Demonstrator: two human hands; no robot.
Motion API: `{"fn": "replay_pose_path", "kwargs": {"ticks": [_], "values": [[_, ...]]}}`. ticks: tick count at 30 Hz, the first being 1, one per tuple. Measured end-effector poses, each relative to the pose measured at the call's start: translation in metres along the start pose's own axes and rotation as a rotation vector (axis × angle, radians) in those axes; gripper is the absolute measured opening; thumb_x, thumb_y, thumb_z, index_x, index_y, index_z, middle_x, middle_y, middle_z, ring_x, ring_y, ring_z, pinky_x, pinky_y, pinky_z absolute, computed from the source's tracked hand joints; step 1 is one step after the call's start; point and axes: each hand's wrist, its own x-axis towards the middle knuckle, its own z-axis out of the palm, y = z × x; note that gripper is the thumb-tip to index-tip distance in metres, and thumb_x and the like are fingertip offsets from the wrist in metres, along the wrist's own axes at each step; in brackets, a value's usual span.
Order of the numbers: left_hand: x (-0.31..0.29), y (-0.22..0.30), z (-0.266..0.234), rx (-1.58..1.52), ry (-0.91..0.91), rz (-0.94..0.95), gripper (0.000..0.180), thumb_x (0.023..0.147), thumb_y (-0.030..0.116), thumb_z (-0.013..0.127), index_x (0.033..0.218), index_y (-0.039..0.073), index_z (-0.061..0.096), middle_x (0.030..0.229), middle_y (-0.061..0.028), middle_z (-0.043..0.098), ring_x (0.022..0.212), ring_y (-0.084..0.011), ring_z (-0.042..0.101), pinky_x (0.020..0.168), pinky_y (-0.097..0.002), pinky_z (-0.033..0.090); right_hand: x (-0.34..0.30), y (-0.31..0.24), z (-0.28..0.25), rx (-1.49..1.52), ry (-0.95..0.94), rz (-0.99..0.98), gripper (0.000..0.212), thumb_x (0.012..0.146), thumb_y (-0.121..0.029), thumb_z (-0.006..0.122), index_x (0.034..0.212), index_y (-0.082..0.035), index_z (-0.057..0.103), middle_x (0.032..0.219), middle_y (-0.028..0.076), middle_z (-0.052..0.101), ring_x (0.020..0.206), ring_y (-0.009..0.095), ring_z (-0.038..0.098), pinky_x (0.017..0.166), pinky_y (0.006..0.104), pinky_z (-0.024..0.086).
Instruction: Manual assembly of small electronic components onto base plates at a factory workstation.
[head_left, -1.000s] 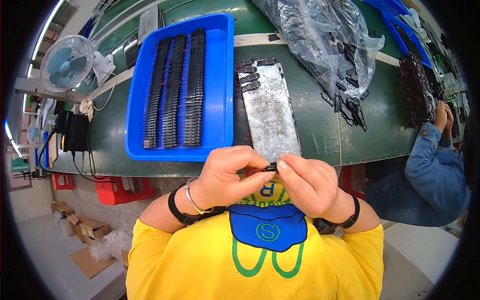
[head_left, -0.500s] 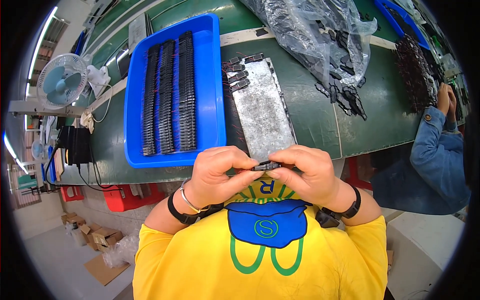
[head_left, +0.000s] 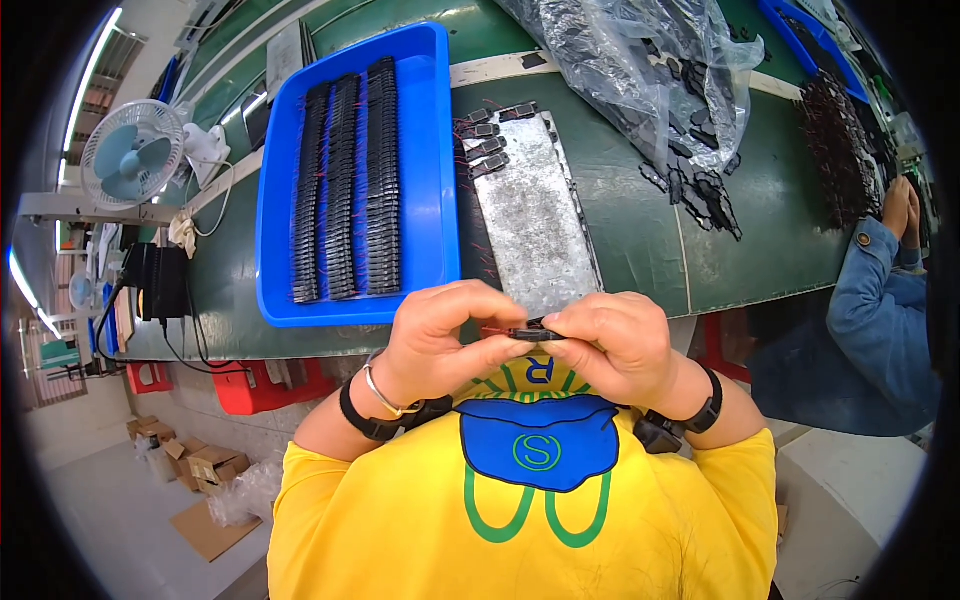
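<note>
near the blue tray (head_left: 430,150), the left hand (head_left: 440,335) narrowly pinches one end of a small black piece (head_left: 536,335); the right hand (head_left: 625,345) pinches the other. this step seems to be adjusting; the next move probably calls for gentle, even pressure.

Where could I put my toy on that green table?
The green table is bare between the metal plate and the spilled black pieces. The blue tray is bare along its right; three black rows crowd the rest.

Upright fisheye view from the wearer's head, on the near side of the blue tray (head_left: 428,190), facing down, nearer the yellow shirt (head_left: 535,535) than the tray
</note>
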Motion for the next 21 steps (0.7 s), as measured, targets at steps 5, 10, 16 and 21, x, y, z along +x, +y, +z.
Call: {"fn": "replay_pose_path", "kwargs": {"ticks": [5,10,16,21], "values": [[0.002,-0.009,0.004,-0.026,0.002,0.162,0.014,0.073,0.000,0.076,0.084,-0.002,0.067,0.079,-0.0121,0.068,0.068,-0.0195,0.065,0.059,-0.0260,0.050,-0.002,0.003,0.004,0.055,0.013,0.008,0.015,0.074,-0.003,0.074,0.086,0.000,0.064,0.077,0.013,0.067,0.064,0.025,0.067,0.055,0.0299,0.051],[-0.001,-0.010,0.002,-0.013,-0.013,0.184,0.013,0.073,0.001,0.075,0.083,-0.002,0.067,0.077,-0.0105,0.068,0.066,-0.0188,0.064,0.058,-0.0261,0.049,-0.005,0.007,0.008,0.108,-0.012,-0.002,0.016,0.075,-0.003,0.074,0.088,0.001,0.064,0.077,0.013,0.067,0.064,0.025,0.067,0.055,0.0298,0.051],[0.002,-0.006,0.001,0.055,-0.035,0.163,0.013,0.072,0.001,0.076,0.082,-0.001,0.067,0.073,-0.0089,0.067,0.064,-0.0180,0.063,0.056,-0.0257,0.048,-0.004,0.012,0.009,0.051,-0.061,0.014,0.016,0.077,-0.002,0.072,0.090,0.001,0.063,0.077,0.013,0.067,0.065,0.023,0.068,0.056,0.0285,0.052],[0.001,-0.005,0.001,0.071,-0.002,0.126,0.012,0.073,0.001,0.075,0.082,-0.001,0.067,0.074,-0.0091,0.066,0.065,-0.0159,0.063,0.056,-0.0247,0.047,0.001,0.000,0.006,0.175,-0.059,0.262,0.015,0.082,-0.002,0.068,0.094,0.003,0.061,0.078,0.011,0.067,0.067,0.015,0.067,0.056,0.0258,0.052]]}}
